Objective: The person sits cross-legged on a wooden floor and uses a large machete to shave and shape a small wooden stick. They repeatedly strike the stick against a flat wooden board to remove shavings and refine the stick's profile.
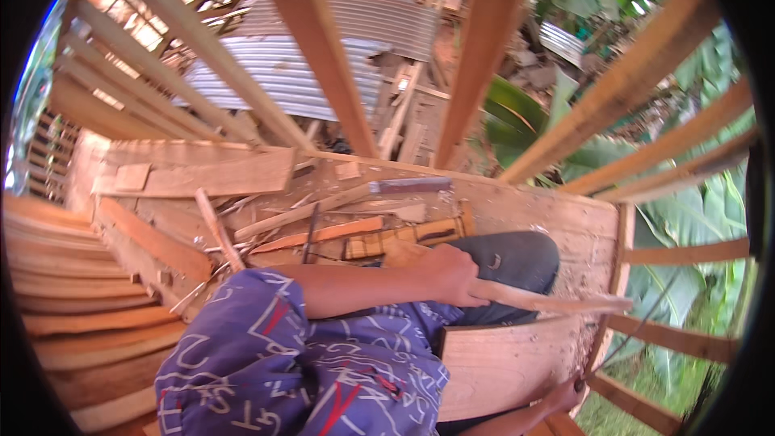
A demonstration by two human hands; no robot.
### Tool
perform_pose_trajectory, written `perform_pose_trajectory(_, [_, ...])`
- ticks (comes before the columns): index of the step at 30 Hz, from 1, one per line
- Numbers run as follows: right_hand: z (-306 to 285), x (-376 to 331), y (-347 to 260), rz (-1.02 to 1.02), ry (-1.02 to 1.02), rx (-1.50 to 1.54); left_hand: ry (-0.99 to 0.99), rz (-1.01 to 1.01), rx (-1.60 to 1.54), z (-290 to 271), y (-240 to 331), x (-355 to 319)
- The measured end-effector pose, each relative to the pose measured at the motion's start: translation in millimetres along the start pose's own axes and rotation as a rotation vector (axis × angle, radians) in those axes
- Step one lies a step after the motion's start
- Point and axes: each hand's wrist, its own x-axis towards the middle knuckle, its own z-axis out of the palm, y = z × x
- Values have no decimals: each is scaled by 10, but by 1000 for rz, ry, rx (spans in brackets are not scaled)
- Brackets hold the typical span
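My left hand (pixel 452 276) is closed around a long, shaped piece of pale wood (pixel 549 300) that reaches to the right across my dark-trousered knee (pixel 517 262). At the lower right, my right hand (pixel 567 394) is curled beside the edge of a flat wooden board (pixel 508 359). A thin dark rod (pixel 638 327) slants up and away from that hand; its kind is not clear. The board lies next to my lap, below the wood piece. Behind my left hand is a yellowish wooden strip with dark bands (pixel 363 244).
Offcuts and sticks (pixel 315 214) litter the wooden platform (pixel 557 214), with a wide plank (pixel 242 169) at its far left. Upright slats (pixel 315 40) and side rails (pixel 686 250) surround it. Beyond are corrugated metal sheets (pixel 282 73) and large green leaves (pixel 670 226).
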Motion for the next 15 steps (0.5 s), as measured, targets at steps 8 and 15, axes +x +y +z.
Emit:
perform_pose_trajectory(8, [47,-252,-514,-314,58,-2,-243,-61,182,-22,131,315])
perform_pose_trajectory(15, [30,-311,-802,-439,-87,3,-383,-61,175,-85,101,439])
